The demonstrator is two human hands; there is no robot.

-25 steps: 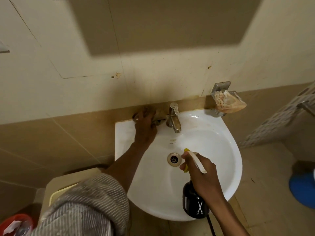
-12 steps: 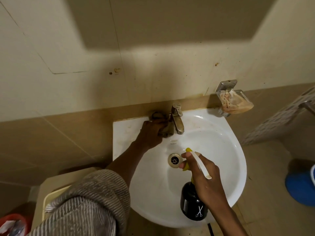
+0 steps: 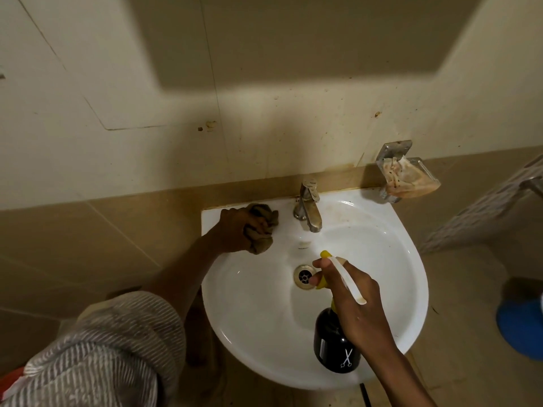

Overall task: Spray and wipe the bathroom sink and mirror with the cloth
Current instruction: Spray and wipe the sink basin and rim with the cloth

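The cloth [image 3: 261,227] is bunched up in my left hand [image 3: 239,230], fingers curled tight round it, and pressed onto the flat back ledge of the sink [image 3: 382,259], just left of the tap [image 3: 308,205]. It is a dull brown rag, crumpled, with folds sticking out above and below my fist.

My right hand [image 3: 352,301] grips the spray bottle [image 3: 336,348] by its neck over the front half of the sink, fingers wrapped round the yellow trigger head [image 3: 324,255] with the white lever lying across my knuckles. The nozzle points toward the tap. The dark bottle body hangs below my palm, near the sink's front rim, with a small white scissors mark on it.

The drain [image 3: 304,277] sits in the bowl just left of my right fingertips. The tap stands upright at the back of the sink, metal and dull. To the right of the tap, a soap dish [image 3: 407,177] on a metal bracket is fixed to the wall above the sink's far corner. My striped sleeve [image 3: 111,348] shows left of the sink, and something blue [image 3: 520,327] lies on the floor to the sink's right.
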